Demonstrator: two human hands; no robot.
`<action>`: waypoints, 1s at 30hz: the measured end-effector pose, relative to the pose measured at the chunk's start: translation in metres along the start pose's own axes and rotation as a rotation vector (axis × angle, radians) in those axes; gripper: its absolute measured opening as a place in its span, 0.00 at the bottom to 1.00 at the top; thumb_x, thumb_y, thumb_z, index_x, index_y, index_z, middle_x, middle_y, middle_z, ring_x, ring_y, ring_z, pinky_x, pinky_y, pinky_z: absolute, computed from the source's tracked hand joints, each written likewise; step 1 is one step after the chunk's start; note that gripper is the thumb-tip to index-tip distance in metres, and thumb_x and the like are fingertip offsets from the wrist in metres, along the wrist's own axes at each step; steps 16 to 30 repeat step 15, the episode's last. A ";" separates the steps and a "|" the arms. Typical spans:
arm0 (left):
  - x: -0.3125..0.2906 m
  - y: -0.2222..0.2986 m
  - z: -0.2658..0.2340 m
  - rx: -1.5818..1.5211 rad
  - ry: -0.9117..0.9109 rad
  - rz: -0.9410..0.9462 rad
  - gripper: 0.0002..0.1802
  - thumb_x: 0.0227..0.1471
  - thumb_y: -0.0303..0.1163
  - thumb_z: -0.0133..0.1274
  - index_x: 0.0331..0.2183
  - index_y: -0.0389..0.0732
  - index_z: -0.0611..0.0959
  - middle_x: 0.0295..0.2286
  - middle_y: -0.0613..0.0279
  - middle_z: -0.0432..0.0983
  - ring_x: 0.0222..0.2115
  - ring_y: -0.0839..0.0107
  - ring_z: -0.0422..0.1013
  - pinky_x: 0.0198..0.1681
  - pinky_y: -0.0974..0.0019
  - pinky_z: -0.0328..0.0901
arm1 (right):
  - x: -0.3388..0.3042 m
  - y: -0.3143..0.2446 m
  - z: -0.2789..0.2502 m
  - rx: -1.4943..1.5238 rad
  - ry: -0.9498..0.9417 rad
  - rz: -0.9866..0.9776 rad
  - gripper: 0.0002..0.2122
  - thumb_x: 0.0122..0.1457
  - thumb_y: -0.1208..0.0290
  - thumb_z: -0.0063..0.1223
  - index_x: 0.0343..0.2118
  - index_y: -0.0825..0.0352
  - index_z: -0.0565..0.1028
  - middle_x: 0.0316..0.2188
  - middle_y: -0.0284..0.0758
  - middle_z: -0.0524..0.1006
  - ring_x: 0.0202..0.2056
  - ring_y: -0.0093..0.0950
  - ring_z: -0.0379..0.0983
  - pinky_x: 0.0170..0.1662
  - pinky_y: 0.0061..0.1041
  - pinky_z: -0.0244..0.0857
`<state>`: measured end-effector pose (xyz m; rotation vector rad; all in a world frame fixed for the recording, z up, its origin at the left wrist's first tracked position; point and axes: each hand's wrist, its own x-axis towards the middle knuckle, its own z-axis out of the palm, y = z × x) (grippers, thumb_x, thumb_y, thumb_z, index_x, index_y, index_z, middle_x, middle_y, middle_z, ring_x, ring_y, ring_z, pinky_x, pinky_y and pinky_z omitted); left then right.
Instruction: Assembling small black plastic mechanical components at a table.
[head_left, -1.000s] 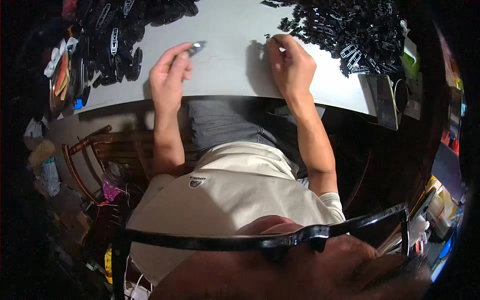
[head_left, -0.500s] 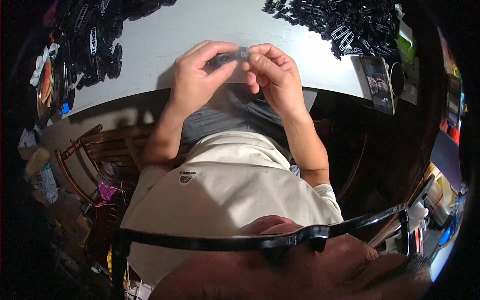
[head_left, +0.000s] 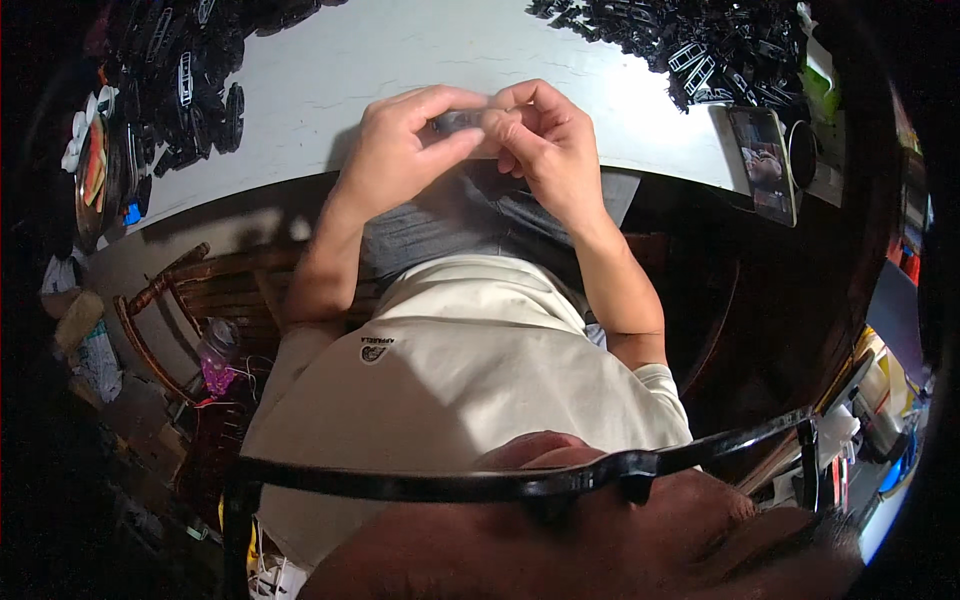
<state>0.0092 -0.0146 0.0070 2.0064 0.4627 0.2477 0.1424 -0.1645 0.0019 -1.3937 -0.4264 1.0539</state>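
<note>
Both hands meet over the near edge of the white table. My left hand [head_left: 400,150] is closed, its thumb and forefinger gripping one end of a small dark plastic piece [head_left: 457,122]. My right hand [head_left: 548,145] pinches at the other end, fingers curled and thumb pressed against the forefinger. The fingertips cover much of the piece, so its exact kind cannot be made out.
A heap of black plastic parts [head_left: 185,85] covers the table's left side. Another pile of black parts [head_left: 690,55] lies at the far right. A phone [head_left: 764,165] stands by the right edge. A wooden chair [head_left: 190,290] is at left.
My right hand has closed in toward my left, and its fingers curl more tightly. The right fingertips now hide the end of the piece that showed before.
</note>
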 end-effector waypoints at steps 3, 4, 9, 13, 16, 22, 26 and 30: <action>-0.002 -0.008 -0.002 -0.065 -0.041 0.027 0.18 0.55 0.23 0.62 0.49 0.37 0.85 0.40 0.61 0.84 0.37 0.79 0.77 0.38 0.74 0.72 | 0.002 0.001 -0.003 -0.078 -0.009 0.018 0.08 0.64 0.70 0.61 0.41 0.69 0.78 0.24 0.29 0.80 0.22 0.15 0.71 0.25 0.16 0.65; -0.002 -0.010 -0.002 -0.064 -0.050 0.057 0.18 0.56 0.23 0.61 0.50 0.36 0.84 0.42 0.61 0.83 0.37 0.79 0.77 0.38 0.74 0.73 | 0.002 0.000 -0.003 -0.127 0.000 0.000 0.09 0.64 0.70 0.62 0.42 0.69 0.78 0.23 0.30 0.80 0.22 0.16 0.72 0.25 0.17 0.66; -0.003 -0.014 -0.006 -0.186 -0.126 -0.012 0.19 0.58 0.21 0.59 0.52 0.35 0.82 0.45 0.60 0.82 0.37 0.79 0.77 0.38 0.74 0.74 | -0.003 0.011 -0.009 -0.394 0.019 -0.261 0.11 0.61 0.70 0.64 0.43 0.70 0.78 0.24 0.36 0.82 0.23 0.22 0.77 0.26 0.24 0.70; -0.002 -0.018 -0.006 -0.183 -0.158 -0.025 0.19 0.59 0.20 0.58 0.53 0.34 0.82 0.46 0.59 0.81 0.37 0.79 0.77 0.38 0.74 0.75 | -0.003 0.012 -0.014 -0.708 0.038 -0.609 0.10 0.60 0.70 0.65 0.42 0.66 0.79 0.26 0.40 0.83 0.26 0.33 0.82 0.29 0.30 0.74; -0.002 -0.020 -0.008 -0.241 -0.232 -0.056 0.19 0.60 0.20 0.56 0.54 0.35 0.81 0.47 0.58 0.80 0.37 0.77 0.77 0.39 0.74 0.75 | -0.002 0.012 -0.018 -0.792 0.007 -0.670 0.10 0.60 0.70 0.65 0.43 0.65 0.79 0.27 0.40 0.83 0.27 0.36 0.83 0.30 0.32 0.75; -0.002 -0.020 -0.008 -0.241 -0.232 -0.056 0.19 0.60 0.20 0.56 0.54 0.35 0.81 0.47 0.58 0.80 0.37 0.77 0.77 0.39 0.74 0.75 | -0.002 0.012 -0.018 -0.792 0.007 -0.670 0.10 0.60 0.70 0.65 0.43 0.65 0.79 0.27 0.40 0.83 0.27 0.36 0.83 0.30 0.32 0.75; -0.002 -0.020 -0.008 -0.241 -0.232 -0.056 0.19 0.60 0.20 0.56 0.54 0.35 0.81 0.47 0.58 0.80 0.37 0.77 0.77 0.39 0.74 0.75 | -0.002 0.012 -0.018 -0.792 0.007 -0.670 0.10 0.60 0.70 0.65 0.43 0.65 0.79 0.27 0.40 0.83 0.27 0.36 0.83 0.30 0.32 0.75; -0.002 -0.020 -0.008 -0.241 -0.232 -0.056 0.19 0.60 0.20 0.56 0.54 0.35 0.81 0.47 0.58 0.80 0.37 0.77 0.77 0.39 0.74 0.75 | -0.002 0.012 -0.018 -0.792 0.007 -0.670 0.10 0.60 0.70 0.65 0.43 0.65 0.79 0.27 0.40 0.83 0.27 0.36 0.83 0.30 0.32 0.75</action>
